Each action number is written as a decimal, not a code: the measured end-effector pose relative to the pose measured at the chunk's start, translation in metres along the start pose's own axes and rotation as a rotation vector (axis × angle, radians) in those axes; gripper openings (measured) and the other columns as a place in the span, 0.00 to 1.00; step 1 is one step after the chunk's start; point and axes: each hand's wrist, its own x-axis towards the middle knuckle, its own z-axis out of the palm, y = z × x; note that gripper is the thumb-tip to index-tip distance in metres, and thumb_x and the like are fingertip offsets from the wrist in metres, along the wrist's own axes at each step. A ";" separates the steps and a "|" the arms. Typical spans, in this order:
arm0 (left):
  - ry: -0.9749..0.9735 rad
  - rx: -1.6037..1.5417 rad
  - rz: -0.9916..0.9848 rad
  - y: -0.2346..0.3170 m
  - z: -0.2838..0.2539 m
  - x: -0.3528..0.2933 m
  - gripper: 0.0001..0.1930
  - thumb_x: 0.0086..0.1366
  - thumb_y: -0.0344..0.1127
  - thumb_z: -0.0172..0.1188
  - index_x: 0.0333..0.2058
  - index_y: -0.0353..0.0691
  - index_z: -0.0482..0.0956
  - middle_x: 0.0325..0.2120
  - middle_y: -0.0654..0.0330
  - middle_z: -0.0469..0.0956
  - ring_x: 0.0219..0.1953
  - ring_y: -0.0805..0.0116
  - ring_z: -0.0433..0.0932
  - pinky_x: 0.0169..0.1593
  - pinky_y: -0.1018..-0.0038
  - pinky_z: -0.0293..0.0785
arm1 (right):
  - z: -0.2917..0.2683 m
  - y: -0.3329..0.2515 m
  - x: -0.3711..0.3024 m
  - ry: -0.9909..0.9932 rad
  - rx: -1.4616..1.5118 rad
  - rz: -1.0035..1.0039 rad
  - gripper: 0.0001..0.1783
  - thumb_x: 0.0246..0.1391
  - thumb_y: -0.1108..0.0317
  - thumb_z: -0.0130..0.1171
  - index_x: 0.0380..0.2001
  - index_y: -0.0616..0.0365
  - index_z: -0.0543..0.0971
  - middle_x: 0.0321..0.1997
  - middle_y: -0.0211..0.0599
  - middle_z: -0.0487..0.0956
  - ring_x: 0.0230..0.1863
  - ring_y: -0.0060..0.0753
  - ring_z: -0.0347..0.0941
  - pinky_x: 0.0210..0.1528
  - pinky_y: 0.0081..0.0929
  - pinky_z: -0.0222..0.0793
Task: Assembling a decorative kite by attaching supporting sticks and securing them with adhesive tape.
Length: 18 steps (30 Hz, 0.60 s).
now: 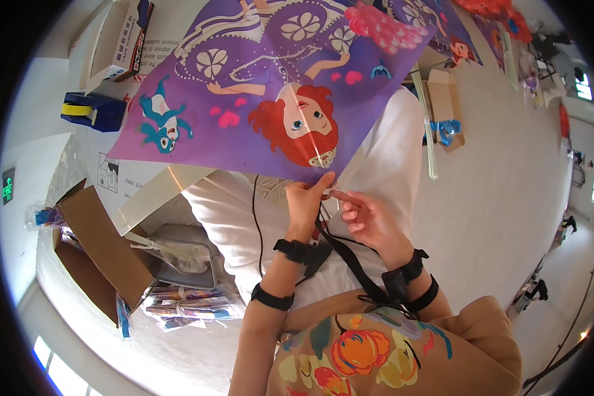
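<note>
A large purple kite (270, 86) printed with a cartoon red-haired girl lies spread across the white table (482, 198), its lower tip pointing toward me. My left hand (305, 201) pinches that lower tip from below. My right hand (363, 214) sits just to its right, thumb and forefinger closed on a small clear piece at the same tip. Both wrists carry black straps. A black cord hangs down between the hands.
An open brown cardboard box (105, 244) stands at the left, with packets of coloured kites (185, 303) beside it. A blue tape dispenser (92, 109) sits at the far left. Thin white rods (426, 125) and a small box (445, 99) lie at the right.
</note>
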 end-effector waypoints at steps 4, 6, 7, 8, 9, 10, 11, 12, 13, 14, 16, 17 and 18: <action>0.033 0.066 0.012 -0.004 0.001 0.001 0.13 0.56 0.35 0.69 0.30 0.27 0.82 0.23 0.60 0.81 0.24 0.76 0.77 0.25 0.79 0.76 | 0.009 0.003 -0.015 0.071 0.091 -0.042 0.16 0.61 0.63 0.53 0.48 0.61 0.74 0.29 0.28 0.75 0.25 0.16 0.66 0.22 0.13 0.60; 0.120 0.021 0.010 -0.004 0.000 0.003 0.15 0.57 0.37 0.69 0.29 0.25 0.82 0.22 0.61 0.79 0.22 0.76 0.76 0.24 0.79 0.76 | 0.015 0.009 -0.025 0.153 0.053 -0.114 0.16 0.61 0.63 0.53 0.47 0.61 0.74 0.28 0.28 0.75 0.25 0.16 0.66 0.22 0.14 0.60; 0.121 0.022 0.011 -0.003 -0.003 0.004 0.15 0.57 0.37 0.69 0.29 0.25 0.82 0.22 0.61 0.79 0.22 0.76 0.76 0.24 0.79 0.76 | 0.015 0.013 -0.030 0.187 -0.026 -0.188 0.15 0.62 0.63 0.52 0.47 0.61 0.73 0.28 0.28 0.75 0.24 0.17 0.66 0.22 0.14 0.59; 0.084 0.069 0.020 -0.001 -0.008 0.004 0.16 0.57 0.38 0.69 0.28 0.25 0.81 0.22 0.60 0.79 0.22 0.76 0.76 0.24 0.79 0.76 | 0.016 0.015 -0.033 0.221 -0.106 -0.261 0.14 0.62 0.64 0.52 0.46 0.60 0.73 0.28 0.29 0.75 0.24 0.17 0.66 0.22 0.14 0.59; 0.047 0.116 0.029 0.001 -0.012 0.005 0.18 0.58 0.40 0.69 0.26 0.25 0.81 0.22 0.59 0.79 0.22 0.75 0.76 0.24 0.79 0.76 | 0.020 0.015 -0.035 0.218 -0.106 -0.260 0.14 0.62 0.64 0.52 0.46 0.60 0.73 0.28 0.29 0.75 0.24 0.17 0.66 0.22 0.14 0.59; 0.050 0.117 0.030 0.000 -0.016 0.006 0.18 0.58 0.40 0.69 0.26 0.25 0.81 0.22 0.59 0.79 0.22 0.75 0.76 0.24 0.79 0.76 | 0.025 0.014 -0.037 0.158 -0.196 -0.258 0.14 0.63 0.64 0.50 0.46 0.61 0.73 0.29 0.29 0.75 0.24 0.17 0.66 0.22 0.15 0.59; 0.035 0.079 0.002 -0.003 -0.020 0.008 0.19 0.58 0.41 0.68 0.25 0.25 0.80 0.22 0.59 0.78 0.22 0.75 0.76 0.24 0.78 0.76 | 0.029 0.014 -0.038 0.097 -0.285 -0.254 0.14 0.64 0.64 0.49 0.46 0.61 0.74 0.29 0.29 0.75 0.24 0.17 0.66 0.22 0.15 0.59; 0.016 0.041 -0.026 -0.002 -0.020 0.009 0.20 0.59 0.42 0.68 0.24 0.25 0.79 0.22 0.58 0.78 0.21 0.75 0.75 0.24 0.78 0.76 | 0.032 0.014 -0.036 0.095 -0.284 -0.255 0.14 0.64 0.64 0.49 0.46 0.61 0.74 0.29 0.29 0.75 0.24 0.17 0.66 0.22 0.15 0.59; 0.016 0.042 -0.025 -0.001 -0.020 0.009 0.20 0.59 0.42 0.68 0.24 0.25 0.79 0.22 0.58 0.78 0.21 0.75 0.75 0.24 0.78 0.76 | 0.037 0.014 -0.032 0.061 -0.357 -0.263 0.14 0.65 0.64 0.48 0.46 0.61 0.74 0.29 0.29 0.74 0.24 0.16 0.67 0.22 0.14 0.59; 0.013 0.058 -0.035 0.000 -0.021 0.007 0.18 0.60 0.41 0.67 0.24 0.28 0.78 0.22 0.61 0.77 0.23 0.75 0.75 0.27 0.78 0.76 | 0.041 0.015 -0.027 0.026 -0.430 -0.271 0.14 0.65 0.63 0.47 0.47 0.61 0.74 0.28 0.29 0.74 0.24 0.16 0.67 0.22 0.14 0.59; 0.010 0.074 -0.047 0.002 -0.022 0.004 0.16 0.60 0.40 0.66 0.24 0.31 0.78 0.22 0.63 0.75 0.24 0.75 0.74 0.31 0.77 0.77 | 0.043 0.017 -0.019 0.041 -0.439 -0.262 0.15 0.66 0.63 0.47 0.47 0.61 0.75 0.28 0.29 0.74 0.24 0.15 0.67 0.22 0.14 0.59; 0.023 0.091 -0.031 0.002 -0.022 0.003 0.15 0.60 0.39 0.67 0.25 0.31 0.78 0.22 0.63 0.75 0.24 0.75 0.74 0.31 0.77 0.77 | 0.042 0.018 -0.015 0.057 -0.448 -0.253 0.15 0.66 0.63 0.46 0.47 0.62 0.75 0.27 0.28 0.74 0.24 0.15 0.67 0.22 0.14 0.59; 0.040 0.108 -0.014 0.003 -0.022 0.002 0.15 0.60 0.39 0.67 0.25 0.31 0.78 0.22 0.63 0.75 0.24 0.75 0.74 0.31 0.78 0.76 | 0.043 0.018 -0.012 0.056 -0.450 -0.250 0.15 0.66 0.63 0.46 0.47 0.62 0.75 0.27 0.28 0.74 0.24 0.15 0.67 0.22 0.14 0.59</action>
